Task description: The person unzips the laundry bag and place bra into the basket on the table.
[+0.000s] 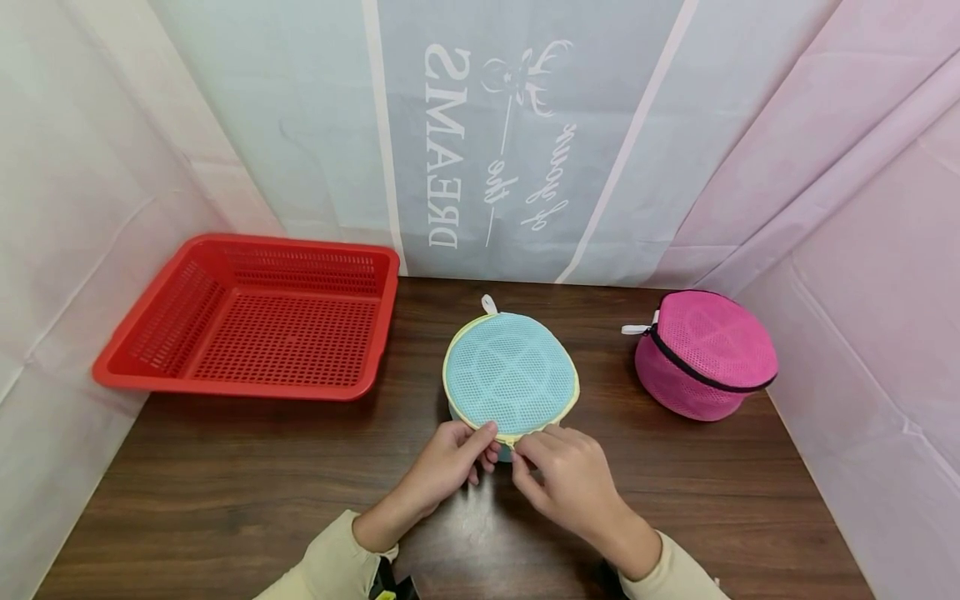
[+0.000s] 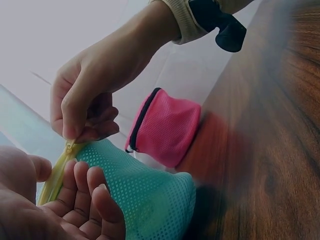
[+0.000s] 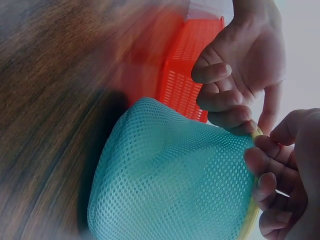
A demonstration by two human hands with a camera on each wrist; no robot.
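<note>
A round light-blue mesh laundry bag with a yellow zipper rim stands on the table, its lid facing up. My left hand pinches the zipper rim at the near side, thumb on top and fingers beneath. Just right of it, my right hand pinches the small yellow zipper pull between thumb and fingertips. In the right wrist view, the bag's mesh side bulges below both hands. A white loop tab sticks out at the bag's far edge.
At the left stands a red plastic basket with slotted walls. A pink mesh laundry bag with a black zipper sits at the right, its white tab pointing left. Curtains border the brown wooden table at the back and sides.
</note>
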